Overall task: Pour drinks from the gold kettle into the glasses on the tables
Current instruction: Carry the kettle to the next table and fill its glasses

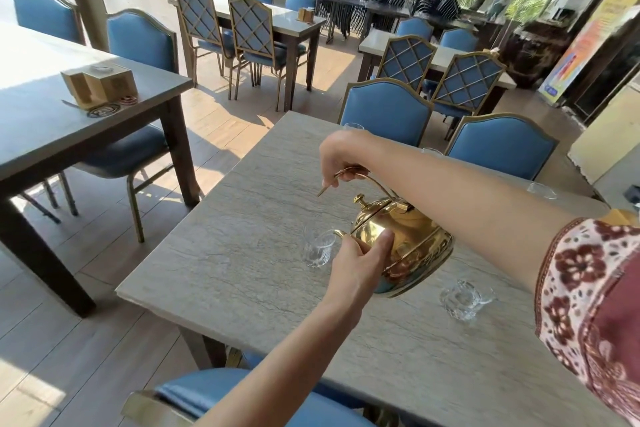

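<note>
The gold kettle [408, 246] hangs tilted over the grey stone table [242, 274], its spout down at the rim of a small clear glass [318, 250]. My right hand [341, 158] grips the kettle's handle from above. My left hand [356, 262] presses flat against the kettle's front side near the spout. A second clear glass [462, 298] stands to the right of the kettle. More glasses stand along the far edge: one [353, 126] behind my right wrist, one [431, 151] beyond my forearm and one [542, 190] at the right.
Blue padded chairs [386, 114] line the far side, and one chair [221, 395] is at the near edge. A second table [45, 125] at the left bears a wooden holder [100, 83]. More tables and chairs fill the background.
</note>
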The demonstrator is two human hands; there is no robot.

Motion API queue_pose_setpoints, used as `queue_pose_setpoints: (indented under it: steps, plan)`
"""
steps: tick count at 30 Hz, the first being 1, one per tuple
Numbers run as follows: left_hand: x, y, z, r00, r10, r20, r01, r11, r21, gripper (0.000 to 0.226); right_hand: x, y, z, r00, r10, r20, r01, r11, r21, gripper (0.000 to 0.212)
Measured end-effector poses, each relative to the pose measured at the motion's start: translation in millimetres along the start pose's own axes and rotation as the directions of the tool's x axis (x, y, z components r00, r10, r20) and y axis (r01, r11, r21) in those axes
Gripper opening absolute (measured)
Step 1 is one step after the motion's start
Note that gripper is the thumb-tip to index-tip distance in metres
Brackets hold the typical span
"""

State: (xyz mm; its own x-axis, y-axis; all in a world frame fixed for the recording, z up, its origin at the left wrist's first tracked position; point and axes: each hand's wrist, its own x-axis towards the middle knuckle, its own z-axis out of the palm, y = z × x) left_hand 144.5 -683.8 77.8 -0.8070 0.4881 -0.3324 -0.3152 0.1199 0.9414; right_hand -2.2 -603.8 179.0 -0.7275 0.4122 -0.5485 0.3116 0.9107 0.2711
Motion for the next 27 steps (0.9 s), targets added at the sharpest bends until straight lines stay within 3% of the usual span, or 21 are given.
queue_pose_setpoints:
  steps: [13,19,27]
  plan:
    - [-0.1,0.9,-4.9,0.999,0.032,0.04,-0.032,0.999,0.006,0.04,6.2,-4.5,3.6,0.998,0.034,0.047,-0.034,0.999,-0.001,0.037]
    - [0.2,0.0,-4.1,0.999,0.022,0.026,-0.022,1.0,0.007,0.039,2.5,-2.9,5.3,0.998,0.04,0.057,-0.038,0.999,-0.033,0.02]
    - [2.6,-2.4,-5.5,1.0,0.02,0.024,-0.02,1.0,0.011,0.039,2.3,-3.7,6.4,0.996,0.054,0.066,-0.054,0.999,0.001,0.025]
